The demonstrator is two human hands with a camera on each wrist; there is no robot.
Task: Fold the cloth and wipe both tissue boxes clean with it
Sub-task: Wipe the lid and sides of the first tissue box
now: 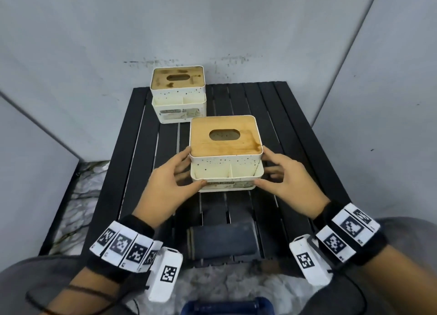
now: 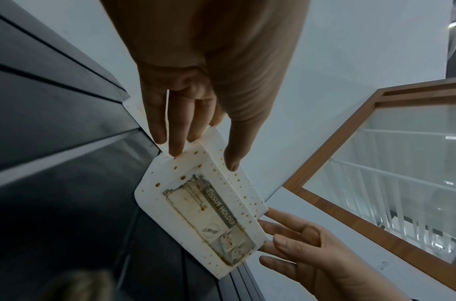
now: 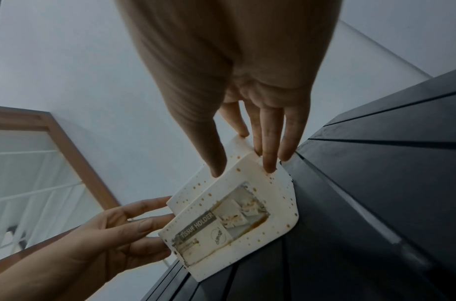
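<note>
Gripping near tissue box point(image 1: 225, 149) mid-frame, left hand point(image 1: 170, 187) and right hand point(image 1: 290, 180) each clasp a side | cloth point(image 1: 221, 241) folded, lower centre, below both hands, long axis left-right, roughly midway | far tissue box point(image 1: 178, 95) upper left

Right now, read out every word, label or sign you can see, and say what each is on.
"TISSUE HOLDER": on the sticker on the front of the near box, readable in both wrist views.
Round logo beside those words: script too small to read.
Label on the far box: blurred, unreadable.
Wrist tags: square code patterns, no words.
</note>
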